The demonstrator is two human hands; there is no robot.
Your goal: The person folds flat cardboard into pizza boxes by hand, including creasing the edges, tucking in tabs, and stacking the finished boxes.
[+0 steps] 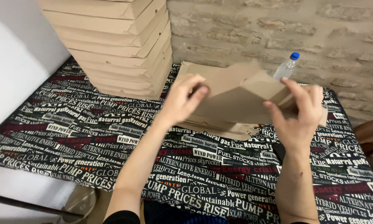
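A brown cardboard box blank (236, 93), partly folded, is lifted above a flat pile of similar blanks (219, 127) on the table. My left hand (183, 99) grips its left side, thumb in front and fingers curled over the flap. My right hand (299, 114) holds its right corner, fingers spread along the folded edge. Both forearms reach in from the bottom of the view.
A tall stack of folded cardboard boxes (120, 45) stands at the back left. A clear plastic bottle with a blue cap (287, 67) stands by the brick wall (277, 29). The table carries a black printed cloth (87, 137). A white wall is at left.
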